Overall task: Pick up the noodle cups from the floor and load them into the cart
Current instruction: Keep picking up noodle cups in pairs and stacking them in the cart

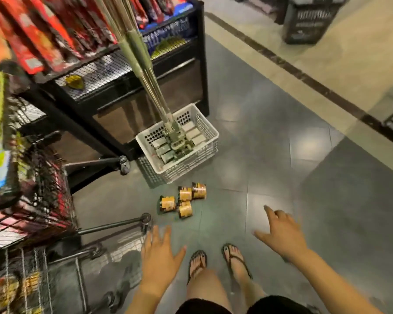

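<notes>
At the far left stands the cart (pixel 55 196), a wire trolley with bright packets already in its upper basket and more goods blurred in the lower part near the bottom corner. Behind it runs a black shelf unit (pixel 123 98) hung with red snack packets (pixel 43 30). A bundle of metal poles (pixel 141 64) leans out from the top of the view, and its lower end stands in a white plastic basket (pixel 191 162) on the floor, among small grey boxes (pixel 193 132).

Just in front of that basket the noodle cups (pixel 185 193) lie on the grey tiled floor (pixel 270 155). There are four of them, tipped on their sides and clustered close together, well apart from the cart and out of both hands.

Below the cups, the left hand (pixel 159 257) hovers beside the cart's front wheel, fingers straight and spread, holding nothing. The person's two feet in flip-flops (pixel 196 266) stand on the tiles between the hands. To the right, the right hand (pixel 281 234) is stretched out palm down, forefinger and thumb extended, and it too is empty. At the upper right, on paler flooring, sits a black crate (pixel 313 21).
</notes>
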